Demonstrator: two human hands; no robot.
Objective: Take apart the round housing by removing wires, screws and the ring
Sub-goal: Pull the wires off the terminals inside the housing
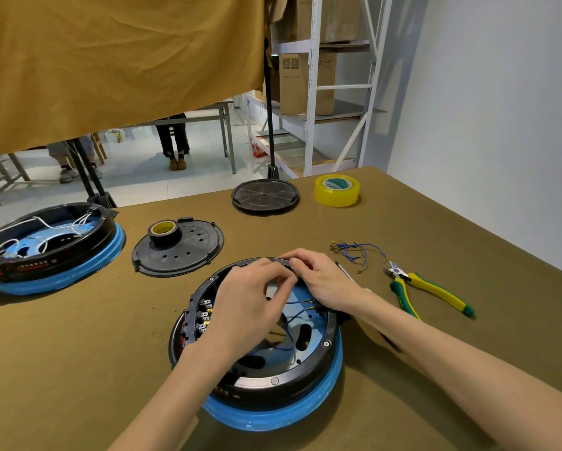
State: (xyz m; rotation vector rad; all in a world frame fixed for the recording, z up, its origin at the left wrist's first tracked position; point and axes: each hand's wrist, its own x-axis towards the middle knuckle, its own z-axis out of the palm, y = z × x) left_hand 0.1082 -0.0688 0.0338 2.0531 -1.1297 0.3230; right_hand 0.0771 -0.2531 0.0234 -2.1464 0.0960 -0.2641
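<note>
The round housing (266, 359) sits near the front edge of the table (78, 336), open side up, a black shell on a blue base with a metal ring (256, 381) running round its rim; both hands are inside its far half. The left hand (253, 307) reaches in from the near left with its fingers curled and drawn together, seemingly pinching something small near the middle, though what it grips I cannot tell; the right hand (321, 281) lies over the far right rim, fingers bent down onto the edge, and whether it holds a wire or only steadies the shell is hidden. Thin blue wires (294, 317) with brass terminals still run across the inner plate; they look soft and light, likely to kink or tear if tugged by the strand, so the terminal itself is the better place to grip. The shell appears rigid and fairly heavy, stable enough to brace against; the ring looks stiff and probably lifts only once its screws (326, 344) are out. To the right lie pulled wires (354, 252) and yellow-handled cutters (426, 288); farther off are two black lids (178, 249), yellow tape (337, 191) and, at far left, a second housing (52, 249).
</note>
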